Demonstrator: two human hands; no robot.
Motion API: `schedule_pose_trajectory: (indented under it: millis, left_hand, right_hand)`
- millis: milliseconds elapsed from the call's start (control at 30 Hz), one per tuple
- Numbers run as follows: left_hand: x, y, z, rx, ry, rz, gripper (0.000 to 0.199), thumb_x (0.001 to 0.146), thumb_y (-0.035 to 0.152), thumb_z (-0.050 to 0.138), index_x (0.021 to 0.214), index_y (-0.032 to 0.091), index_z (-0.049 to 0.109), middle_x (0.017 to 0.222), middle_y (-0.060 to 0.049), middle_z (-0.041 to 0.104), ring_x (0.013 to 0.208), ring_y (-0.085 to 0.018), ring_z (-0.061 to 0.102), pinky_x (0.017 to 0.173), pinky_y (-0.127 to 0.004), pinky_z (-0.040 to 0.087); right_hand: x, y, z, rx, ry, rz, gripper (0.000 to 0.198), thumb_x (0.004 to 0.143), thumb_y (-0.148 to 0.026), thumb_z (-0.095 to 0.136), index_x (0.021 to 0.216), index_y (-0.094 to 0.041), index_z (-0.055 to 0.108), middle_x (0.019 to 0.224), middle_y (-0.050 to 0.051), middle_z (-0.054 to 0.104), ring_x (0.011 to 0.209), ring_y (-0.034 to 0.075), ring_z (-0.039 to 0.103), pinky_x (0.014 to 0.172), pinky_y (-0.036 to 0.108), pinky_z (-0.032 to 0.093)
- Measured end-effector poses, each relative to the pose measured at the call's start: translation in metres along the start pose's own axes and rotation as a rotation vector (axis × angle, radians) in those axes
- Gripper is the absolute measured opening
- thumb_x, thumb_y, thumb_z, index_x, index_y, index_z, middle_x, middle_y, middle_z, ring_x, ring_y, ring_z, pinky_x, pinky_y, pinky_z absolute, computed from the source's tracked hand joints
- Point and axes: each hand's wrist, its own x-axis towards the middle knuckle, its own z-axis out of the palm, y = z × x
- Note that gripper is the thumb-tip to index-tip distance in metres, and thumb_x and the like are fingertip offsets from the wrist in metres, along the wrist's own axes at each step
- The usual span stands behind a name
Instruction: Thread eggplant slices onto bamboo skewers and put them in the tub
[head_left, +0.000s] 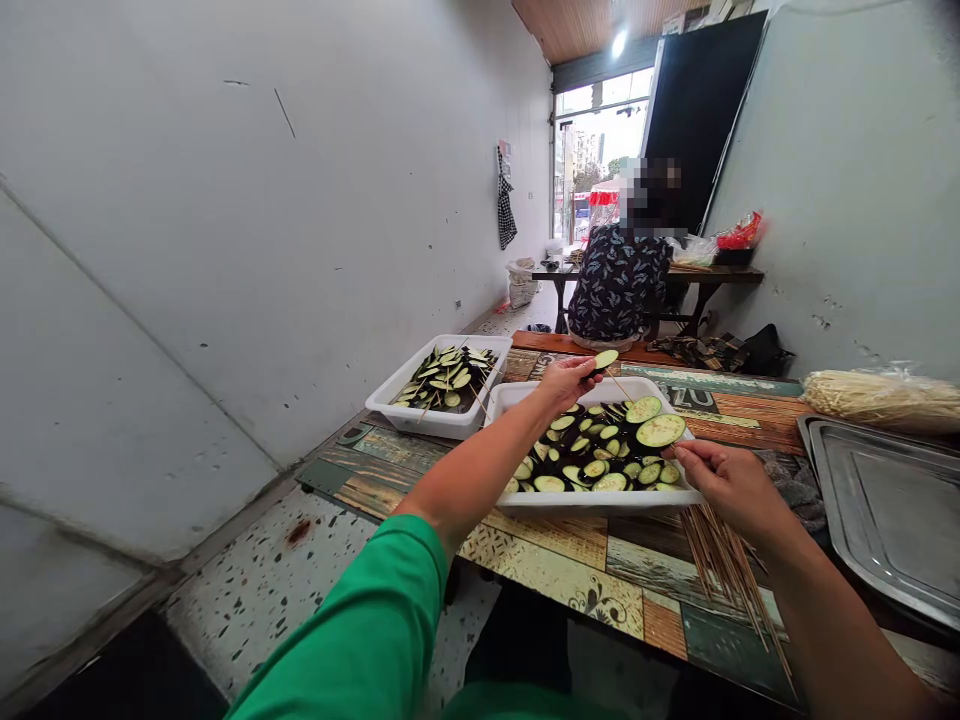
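Note:
My left hand (pixel 564 382) pinches an eggplant slice (pixel 606 358) above the far edge of the nearer white tub (pixel 592 500). My right hand (pixel 716 475) grips the lower end of a thin wooden skewer (pixel 616 384) carrying eggplant slices (pixel 660 431); its bare tip points up and left, close to the slice in my left hand. Below both hands, the tub holds many cut eggplant slices (pixel 596 468) that look wet. Beneath my right forearm, a bundle of loose wooden skewers (pixel 724 560) lies on the table. The right fingertips are partly hidden behind the slices.
A second white tub (pixel 442 428) to the left holds skewered eggplant. On the right are metal trays (pixel 892 500), a dark grey cloth (pixel 791 490) and a bag of pale thin strands (pixel 885 397). Ahead, a person in a patterned shirt (pixel 622 285) sits at another table (pixel 720 275).

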Motion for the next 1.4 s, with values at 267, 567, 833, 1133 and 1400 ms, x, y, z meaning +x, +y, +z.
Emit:
schedule_pose_trajectory:
  millis: [267, 567, 833, 1133, 1400]
  left_hand:
    - [0.003, -0.007, -0.001, 0.055, -0.042, 0.037, 0.006, 0.077, 0.005, 0.063, 0.082, 0.008, 0.06, 0.067, -0.004, 0.063, 0.054, -0.007, 0.059, 0.051, -0.018, 0.04]
    - [0.003, -0.013, 0.0, 0.095, -0.07, 0.03, 0.012, 0.074, 0.01, 0.069, 0.081, 0.009, 0.06, 0.069, -0.003, 0.064, 0.056, -0.007, 0.06, 0.05, -0.017, 0.041]
    - [-0.012, -0.026, 0.011, 0.196, -0.194, -0.061, 0.015, 0.069, 0.013, 0.074, 0.079, 0.009, 0.063, 0.071, -0.004, 0.064, 0.059, -0.008, 0.058, 0.055, -0.02, 0.043]
    - [0.003, -0.021, -0.005, 0.872, -0.074, 0.329, 0.007, 0.073, 0.02, 0.066, 0.078, 0.018, 0.071, 0.072, -0.004, 0.065, 0.073, -0.014, 0.057, 0.073, -0.025, 0.044]
    - [0.008, -0.029, -0.027, 1.229, 0.018, 0.246, 0.028, 0.056, 0.003, 0.07, 0.043, 0.019, 0.051, 0.066, -0.007, 0.061, 0.099, -0.025, 0.057, 0.09, -0.029, 0.038]
  right_hand:
    - [0.0, -0.004, -0.001, -0.009, 0.02, -0.012, 0.038, 0.081, -0.042, 0.045, 0.079, -0.015, 0.073, 0.053, 0.001, 0.058, 0.048, 0.013, 0.048, 0.044, 0.024, 0.031]
    - [0.0, -0.003, 0.0, 0.011, 0.025, 0.005, 0.037, 0.08, -0.042, 0.046, 0.073, -0.016, 0.071, 0.051, 0.0, 0.055, 0.047, 0.013, 0.045, 0.044, 0.024, 0.031]
    - [0.0, -0.002, 0.003, 0.044, 0.051, 0.029, 0.037, 0.081, -0.042, 0.046, 0.076, -0.015, 0.071, 0.053, 0.001, 0.056, 0.047, 0.012, 0.045, 0.044, 0.024, 0.03]
    - [0.002, 0.0, 0.004, 0.163, 0.222, 0.118, 0.039, 0.08, -0.042, 0.049, 0.087, -0.012, 0.072, 0.05, 0.0, 0.052, 0.043, 0.01, 0.042, 0.04, 0.022, 0.029]
    - [0.005, 0.004, 0.007, 0.143, 0.205, 0.153, 0.039, 0.078, -0.041, 0.049, 0.089, -0.012, 0.072, 0.052, 0.001, 0.056, 0.046, 0.013, 0.046, 0.042, 0.023, 0.032]
